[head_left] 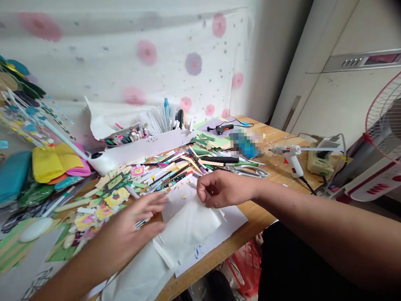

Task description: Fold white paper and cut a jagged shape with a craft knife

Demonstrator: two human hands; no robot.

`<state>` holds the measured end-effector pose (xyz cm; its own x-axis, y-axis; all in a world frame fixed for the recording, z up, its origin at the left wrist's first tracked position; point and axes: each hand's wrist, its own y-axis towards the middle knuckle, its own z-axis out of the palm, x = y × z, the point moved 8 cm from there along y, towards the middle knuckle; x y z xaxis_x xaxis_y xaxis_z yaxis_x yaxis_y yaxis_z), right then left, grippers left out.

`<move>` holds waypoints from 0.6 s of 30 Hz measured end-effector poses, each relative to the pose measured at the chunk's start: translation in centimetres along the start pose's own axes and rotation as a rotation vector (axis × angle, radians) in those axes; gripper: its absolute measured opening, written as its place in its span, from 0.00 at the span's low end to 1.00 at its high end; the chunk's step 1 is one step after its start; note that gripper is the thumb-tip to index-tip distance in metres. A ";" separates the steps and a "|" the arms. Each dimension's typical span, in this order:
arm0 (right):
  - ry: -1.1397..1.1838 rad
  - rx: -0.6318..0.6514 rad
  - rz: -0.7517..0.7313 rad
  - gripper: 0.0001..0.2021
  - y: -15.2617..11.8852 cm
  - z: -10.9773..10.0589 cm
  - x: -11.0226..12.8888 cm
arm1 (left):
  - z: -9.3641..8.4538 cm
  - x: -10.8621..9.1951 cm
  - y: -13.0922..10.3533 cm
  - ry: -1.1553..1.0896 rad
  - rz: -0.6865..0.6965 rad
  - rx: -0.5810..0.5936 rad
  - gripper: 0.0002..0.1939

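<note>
A long white sheet point(139, 275), thin and creased, lies along the table's front edge, partly over a flat white paper point(235, 217) with blue marks. My right hand point(221, 188) is at the sheet's far right end, its thumb and fingertips pinched together on the white material. My left hand point(140, 218) hovers at the sheet's left side, slightly blurred, with its fingers apart and nothing in them. Pens and pencils point(173, 175) lie in a pile just beyond both hands.
Silver scissors point(250, 170) and a white glue gun point(293, 160) lie right of the pile. A black glue gun point(224, 129) is at the back. Paper cutouts point(116, 197) cover the left side. A fan point(392, 117) stands at the far right.
</note>
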<state>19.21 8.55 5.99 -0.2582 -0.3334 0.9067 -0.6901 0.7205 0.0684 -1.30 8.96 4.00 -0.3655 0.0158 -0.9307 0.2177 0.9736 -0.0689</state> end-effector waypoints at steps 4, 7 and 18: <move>-0.154 -0.085 -0.093 0.12 0.5 -1.5 1.0 | 8.6 -0.9 2.8 -0.275 -0.176 0.474 0.22; -0.054 -0.248 -0.055 0.16 0.5 -3.4 -0.2 | 10.0 0.2 3.6 -0.303 -0.227 0.488 0.17; 0.105 -0.350 0.127 0.23 1.2 -4.1 -5.3 | 10.5 3.4 3.0 -0.537 -0.362 0.377 0.15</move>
<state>22.49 13.70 2.99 -0.2440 -0.1770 0.9535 -0.3797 0.9221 0.0740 7.57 9.53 -3.18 -0.0027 -0.4982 -0.8671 0.4987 0.7509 -0.4330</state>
